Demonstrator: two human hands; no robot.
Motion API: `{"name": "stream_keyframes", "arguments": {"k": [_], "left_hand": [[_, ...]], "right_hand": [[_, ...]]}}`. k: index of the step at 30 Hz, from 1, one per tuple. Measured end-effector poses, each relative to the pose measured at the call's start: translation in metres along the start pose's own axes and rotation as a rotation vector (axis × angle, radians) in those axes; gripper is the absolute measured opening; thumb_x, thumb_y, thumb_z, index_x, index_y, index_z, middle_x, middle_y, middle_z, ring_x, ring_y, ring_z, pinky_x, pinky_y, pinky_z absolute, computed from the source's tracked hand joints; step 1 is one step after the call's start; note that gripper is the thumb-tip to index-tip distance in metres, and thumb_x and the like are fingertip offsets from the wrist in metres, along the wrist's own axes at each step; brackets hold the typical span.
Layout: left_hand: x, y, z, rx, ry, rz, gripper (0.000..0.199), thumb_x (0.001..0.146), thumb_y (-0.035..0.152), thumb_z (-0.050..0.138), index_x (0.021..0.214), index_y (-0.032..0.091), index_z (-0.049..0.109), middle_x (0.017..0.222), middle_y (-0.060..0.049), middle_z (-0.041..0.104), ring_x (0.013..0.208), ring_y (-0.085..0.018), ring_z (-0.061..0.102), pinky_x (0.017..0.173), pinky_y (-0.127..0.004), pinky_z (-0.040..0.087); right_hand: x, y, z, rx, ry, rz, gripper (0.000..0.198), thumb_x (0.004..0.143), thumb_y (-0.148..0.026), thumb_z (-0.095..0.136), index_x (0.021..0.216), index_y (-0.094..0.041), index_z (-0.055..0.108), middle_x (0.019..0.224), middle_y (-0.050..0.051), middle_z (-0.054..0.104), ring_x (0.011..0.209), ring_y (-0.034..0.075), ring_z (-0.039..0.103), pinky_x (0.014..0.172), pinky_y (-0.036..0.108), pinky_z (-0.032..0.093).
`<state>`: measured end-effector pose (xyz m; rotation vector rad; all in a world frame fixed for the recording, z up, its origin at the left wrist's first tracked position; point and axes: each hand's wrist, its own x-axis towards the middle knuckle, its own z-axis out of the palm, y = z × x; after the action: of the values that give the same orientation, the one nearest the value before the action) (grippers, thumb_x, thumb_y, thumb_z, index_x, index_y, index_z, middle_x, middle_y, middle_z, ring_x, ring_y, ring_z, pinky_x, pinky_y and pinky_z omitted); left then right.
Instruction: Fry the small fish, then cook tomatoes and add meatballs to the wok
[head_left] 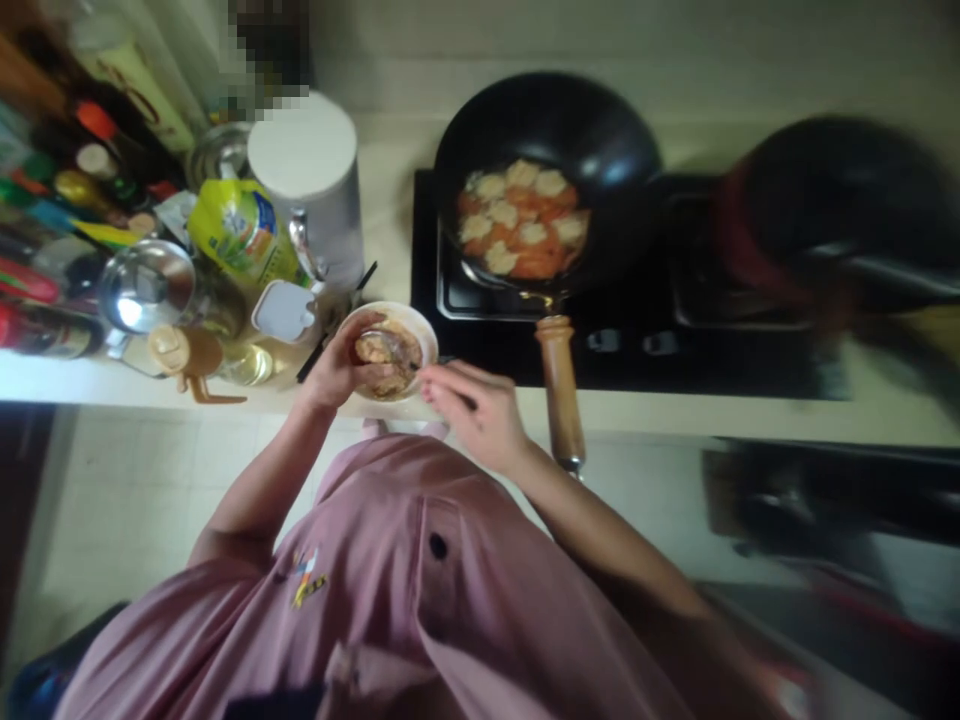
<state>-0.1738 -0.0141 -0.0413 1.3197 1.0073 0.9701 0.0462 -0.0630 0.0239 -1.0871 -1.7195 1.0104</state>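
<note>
A white bowl (429, 335) of pale brown, minced-looking mixture (386, 385) stands near the counter's front edge. My left hand (337, 365) reaches over its left rim, fingers and thumb curled around a rounded lump; blur hides what exactly it is. At the bowl's right side, my right hand (476, 410) is closed on the thin dark handle of what looks like a spoon, whose tip points into the bowl. Behind and to the right, a black wok (615, 190) on the hob holds orange-red slices (540, 262) topped with several pale lumps (502, 213).
The wok's wooden handle (559, 390) sticks out past the counter edge, close to my right forearm. A second dark pan (847, 210) sits on the hob's right. At left crowd a lidded pitcher (330, 230), a green-yellow pouch (244, 230), a metal-lidded jar (148, 285) and several bottles.
</note>
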Motion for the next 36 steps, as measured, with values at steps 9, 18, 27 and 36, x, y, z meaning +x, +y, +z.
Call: {"name": "stream_keyframes", "arguments": {"k": [9, 18, 27, 36], "left_hand": [[0.006, 0.017, 0.015, -0.485, 0.209, -0.386, 0.039, 0.056, 0.033, 0.094, 0.075, 0.011, 0.069, 0.071, -0.004, 0.069, 0.056, -0.008, 0.060, 0.045, -0.014, 0.040], [0.011, 0.036, 0.015, -0.391, 0.230, -0.402, 0.049, 0.046, 0.024, 0.096, 0.082, 0.015, 0.064, 0.074, 0.000, 0.067, 0.066, -0.010, 0.063, 0.062, -0.020, 0.051], [0.010, 0.054, 0.005, 1.178, -0.032, -0.134, 0.016, 0.086, 0.025, 0.059, 0.085, 0.016, 0.071, 0.092, -0.010, 0.071, 0.072, -0.021, 0.066, 0.062, -0.030, 0.046], [0.026, 0.103, 0.016, 1.404, -0.203, 0.092, 0.019, 0.087, 0.021, 0.056, 0.081, 0.016, 0.074, 0.087, -0.009, 0.071, 0.072, -0.019, 0.067, 0.064, -0.028, 0.047]], "right_hand": [[0.001, -0.020, -0.026, -0.510, 0.017, -0.518, 0.027, 0.096, -0.009, 0.049, 0.118, -0.016, 0.063, 0.095, 0.008, 0.070, 0.086, 0.017, 0.067, 0.085, 0.030, 0.059], [-0.011, -0.017, -0.050, -0.368, 0.107, -0.417, 0.032, 0.094, -0.008, 0.052, 0.123, -0.019, 0.063, 0.099, 0.009, 0.071, 0.090, 0.017, 0.070, 0.080, 0.028, 0.059], [-0.018, -0.018, -0.065, -0.364, 0.149, -0.451, 0.030, 0.092, -0.005, 0.054, 0.117, -0.016, 0.066, 0.095, 0.009, 0.072, 0.084, 0.016, 0.070, 0.078, 0.027, 0.060], [-0.036, -0.025, -0.104, -0.379, 0.264, -0.434, 0.036, 0.088, -0.002, 0.058, 0.118, -0.020, 0.069, 0.095, 0.006, 0.075, 0.080, 0.015, 0.072, 0.074, 0.025, 0.060]]}}
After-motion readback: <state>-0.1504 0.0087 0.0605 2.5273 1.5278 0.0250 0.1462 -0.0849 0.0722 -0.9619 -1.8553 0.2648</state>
